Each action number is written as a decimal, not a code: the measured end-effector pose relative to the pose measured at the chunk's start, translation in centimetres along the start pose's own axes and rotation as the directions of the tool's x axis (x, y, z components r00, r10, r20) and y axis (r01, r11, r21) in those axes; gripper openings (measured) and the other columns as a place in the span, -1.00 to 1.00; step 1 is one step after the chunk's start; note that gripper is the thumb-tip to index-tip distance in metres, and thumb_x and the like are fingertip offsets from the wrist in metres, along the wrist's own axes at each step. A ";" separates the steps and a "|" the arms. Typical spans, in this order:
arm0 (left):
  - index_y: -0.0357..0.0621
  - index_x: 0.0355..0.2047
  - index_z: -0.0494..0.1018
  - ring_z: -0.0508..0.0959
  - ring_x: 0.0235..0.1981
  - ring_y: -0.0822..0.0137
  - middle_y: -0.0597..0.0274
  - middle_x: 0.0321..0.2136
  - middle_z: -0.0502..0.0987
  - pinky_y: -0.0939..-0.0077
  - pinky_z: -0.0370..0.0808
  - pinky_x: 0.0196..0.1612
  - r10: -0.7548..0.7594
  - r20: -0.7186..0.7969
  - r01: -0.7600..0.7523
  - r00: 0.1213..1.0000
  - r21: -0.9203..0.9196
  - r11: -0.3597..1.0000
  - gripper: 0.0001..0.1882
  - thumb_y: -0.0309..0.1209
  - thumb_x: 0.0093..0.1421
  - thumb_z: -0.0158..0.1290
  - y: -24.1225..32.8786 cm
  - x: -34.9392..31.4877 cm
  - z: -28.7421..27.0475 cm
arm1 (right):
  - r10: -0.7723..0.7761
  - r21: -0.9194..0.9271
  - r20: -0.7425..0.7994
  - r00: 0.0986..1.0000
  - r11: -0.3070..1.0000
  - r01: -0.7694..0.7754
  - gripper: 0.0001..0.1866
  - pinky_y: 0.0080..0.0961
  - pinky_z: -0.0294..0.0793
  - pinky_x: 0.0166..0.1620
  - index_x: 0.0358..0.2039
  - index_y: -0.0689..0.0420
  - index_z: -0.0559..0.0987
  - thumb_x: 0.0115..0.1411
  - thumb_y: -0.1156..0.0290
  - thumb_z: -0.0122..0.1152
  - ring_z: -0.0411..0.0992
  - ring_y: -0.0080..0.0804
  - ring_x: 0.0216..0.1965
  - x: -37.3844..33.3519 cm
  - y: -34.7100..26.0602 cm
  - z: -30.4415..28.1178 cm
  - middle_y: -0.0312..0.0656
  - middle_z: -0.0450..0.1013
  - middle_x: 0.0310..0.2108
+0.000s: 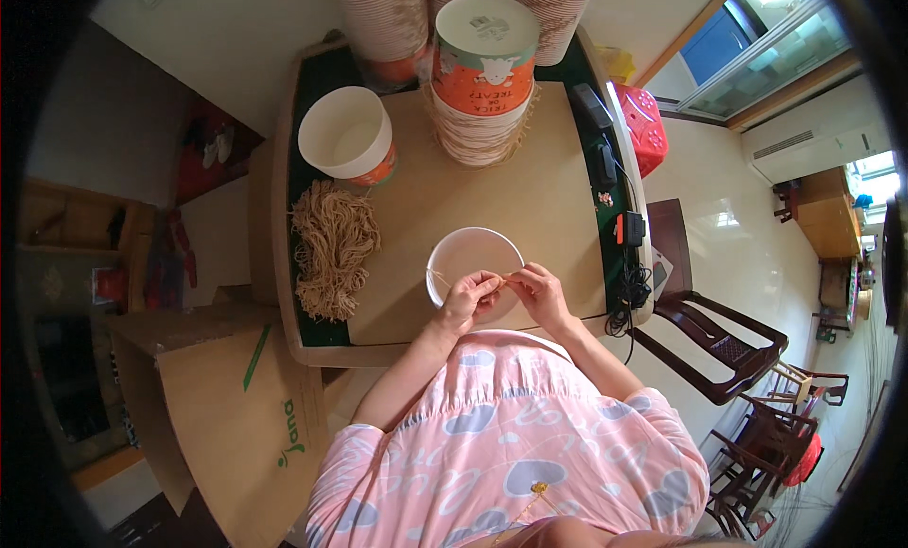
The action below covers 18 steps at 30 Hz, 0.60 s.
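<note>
The white bucket [476, 249] is sitting beneath the grip, probably handling light and slightly flexible, its rim offering the best hold. Left grip [463, 298] and right grip [540, 294] are pinching narrowly, apparently on soft cord [439, 278]; a cord bundle [333, 250] is lying leftward on the counter [322, 355].

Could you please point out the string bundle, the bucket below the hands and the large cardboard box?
String bundle [336, 250], head view: middle strands.
Bucket [473, 243], head view: inner wall.
Large cardboard box [232, 425], head view: side panel.
</note>
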<state>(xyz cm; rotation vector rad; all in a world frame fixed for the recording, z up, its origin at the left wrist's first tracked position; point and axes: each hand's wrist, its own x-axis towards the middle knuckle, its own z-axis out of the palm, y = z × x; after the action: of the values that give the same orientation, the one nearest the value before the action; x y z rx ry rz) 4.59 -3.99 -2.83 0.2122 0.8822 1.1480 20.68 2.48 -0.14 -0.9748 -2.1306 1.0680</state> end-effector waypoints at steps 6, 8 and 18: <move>-0.14 -0.37 0.42 0.32 -0.63 0.63 0.40 -0.54 0.44 0.77 0.23 -0.59 0.011 -0.125 0.008 0.992 0.156 0.988 -0.90 -0.39 0.22 -0.01 0.1 0.3 0.4 | 0.047 0.121 0.040 0.998 0.991 -0.051 -0.93 -0.47 0.42 -0.46 -0.42 0.17 0.54 0.03 0.52 0.23 0.41 -0.36 -0.50 0.2 -0.1 -0.2 -0.19 0.42 -0.49; -0.15 -0.36 0.42 0.32 -0.64 0.63 0.40 -0.56 0.44 0.77 0.23 -0.61 0.019 -0.126 0.003 0.992 0.172 0.985 -0.88 -0.37 0.22 -0.01 0.1 0.2 0.6 | 0.019 0.087 0.032 0.999 0.996 -0.022 -0.93 -0.47 0.42 -0.45 -0.44 0.16 0.54 0.02 0.51 0.24 0.41 -0.35 -0.51 0.2 0.2 -0.2 -0.19 0.42 -0.49; -0.21 -0.41 0.51 0.42 -0.48 0.55 0.36 -0.56 0.49 0.61 0.36 -0.37 0.235 0.110 -0.238 0.966 0.739 0.631 -0.79 -0.34 0.23 -0.03 2.2 -1.9 3.0 | -0.201 -0.135 -0.058 0.978 0.972 0.192 -0.88 -0.35 0.38 -0.31 -0.48 0.12 0.51 -0.08 0.55 0.27 0.39 -0.22 -0.37 -0.3 0.3 -1.1 -0.21 0.42 -0.45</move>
<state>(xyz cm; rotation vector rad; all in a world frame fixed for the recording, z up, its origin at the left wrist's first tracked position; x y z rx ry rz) 4.89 -3.90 1.34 1.0487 1.3276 0.9549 21.71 2.84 0.14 -0.8251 -2.2058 0.7965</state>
